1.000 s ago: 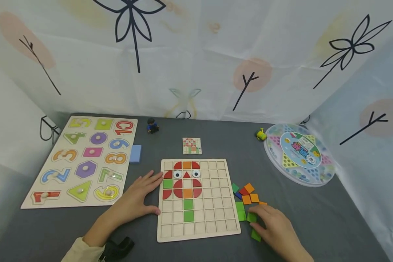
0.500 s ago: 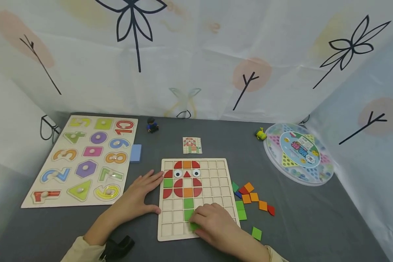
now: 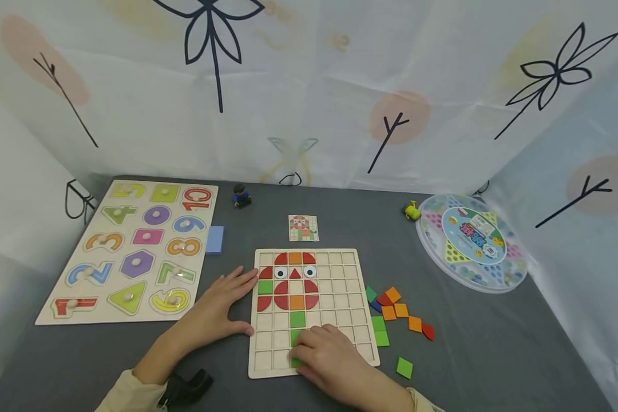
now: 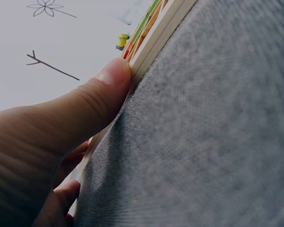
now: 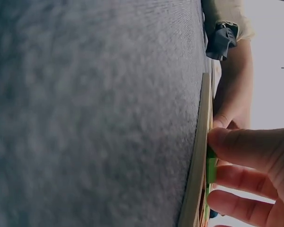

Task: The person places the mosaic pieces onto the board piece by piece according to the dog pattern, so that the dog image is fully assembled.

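Observation:
A wooden grid board (image 3: 343, 294) lies flat in the middle, with red, orange and green pieces and two eye tiles forming a pattern on its left part. My left hand (image 3: 217, 309) rests along the board's left edge, fingers spread, thumb (image 4: 116, 73) touching the side. My right hand (image 3: 329, 357) is over the lower part of the board, thumb and fingers pinching a green square tile (image 5: 211, 168) at the bottom row, below a column of green tiles. The hand partly hides that tile in the head view.
Loose tiles in orange, red, blue and green lie right of the board, one green tile (image 3: 404, 368) apart nearer the front. A small picture card (image 3: 303, 228) lies behind the board. A number puzzle (image 3: 146, 269) stands left, a round game box (image 3: 471, 243) right.
My right hand picked a green tile from the loose ones on the right, carried it left onto the board, and shifted it slightly left in the bottom row. The left hand stays put.

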Motion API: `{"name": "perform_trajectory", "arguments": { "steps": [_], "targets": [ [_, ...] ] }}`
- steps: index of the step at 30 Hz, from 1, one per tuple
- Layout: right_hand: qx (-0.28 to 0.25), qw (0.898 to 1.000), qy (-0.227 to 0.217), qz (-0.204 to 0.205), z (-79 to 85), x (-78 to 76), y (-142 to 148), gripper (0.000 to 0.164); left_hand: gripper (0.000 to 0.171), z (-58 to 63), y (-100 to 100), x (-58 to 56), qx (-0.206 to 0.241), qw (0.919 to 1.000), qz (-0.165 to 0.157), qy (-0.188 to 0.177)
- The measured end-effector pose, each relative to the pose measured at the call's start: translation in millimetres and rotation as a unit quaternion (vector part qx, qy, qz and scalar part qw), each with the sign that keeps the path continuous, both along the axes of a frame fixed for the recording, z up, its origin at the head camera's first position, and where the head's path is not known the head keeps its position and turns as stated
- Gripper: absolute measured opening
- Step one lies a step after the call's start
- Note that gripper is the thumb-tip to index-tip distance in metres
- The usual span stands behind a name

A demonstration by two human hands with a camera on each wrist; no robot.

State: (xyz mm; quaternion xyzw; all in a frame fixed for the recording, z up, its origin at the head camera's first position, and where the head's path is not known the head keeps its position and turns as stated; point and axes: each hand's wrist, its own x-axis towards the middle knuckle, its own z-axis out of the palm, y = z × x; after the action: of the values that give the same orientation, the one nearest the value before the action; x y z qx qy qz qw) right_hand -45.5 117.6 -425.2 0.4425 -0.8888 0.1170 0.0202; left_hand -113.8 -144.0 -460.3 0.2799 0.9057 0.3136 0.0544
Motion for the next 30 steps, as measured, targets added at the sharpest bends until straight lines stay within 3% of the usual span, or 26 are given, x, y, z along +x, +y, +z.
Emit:
{"name": "perform_trajectory", "arguments": {
  "steps": [4,6,9,12,17,22,30],
  "targets": [
    [-0.015,1.0,-0.015,-0.009,4.8,-3.5,9.1,0.021,0.099,-1.5,-1.0,0.5,-0.002,1.0,0.002,0.0],
    [-0.031,0.999,-0.018,-0.035,9.8,-8.0,20.9,0.023,0.1,-2.2,-1.5,0.8,-0.002,1.0,0.003,0.001],
    [-0.053,0.993,0.01,-0.102,17.0,-17.4,50.6,0.026,0.1,-3.1,-1.8,0.9,0.001,1.0,0.005,0.004],
    [-0.06,0.981,0.027,-0.185,21.0,-25.4,88.5,0.03,0.1,-3.2,-1.7,0.5,0.003,1.0,0.005,0.005],
    [-0.007,0.96,-0.016,-0.28,17.7,-28.2,138.4,0.032,0.1,-3.7,0.2,-2.0,0.002,1.0,-0.003,0.007],
    [0.04,0.945,-0.05,-0.321,13.2,-23.8,156.2,0.032,0.099,-3.9,3.8,-3.2,0.002,0.9999,-0.01,0.005],
    [0.04,0.941,-0.045,-0.332,3.7,-27.6,149.4,0.028,0.1,-1.6,0.2,-0.1,-0.003,1.0,0.003,0.004]
  ]
}}
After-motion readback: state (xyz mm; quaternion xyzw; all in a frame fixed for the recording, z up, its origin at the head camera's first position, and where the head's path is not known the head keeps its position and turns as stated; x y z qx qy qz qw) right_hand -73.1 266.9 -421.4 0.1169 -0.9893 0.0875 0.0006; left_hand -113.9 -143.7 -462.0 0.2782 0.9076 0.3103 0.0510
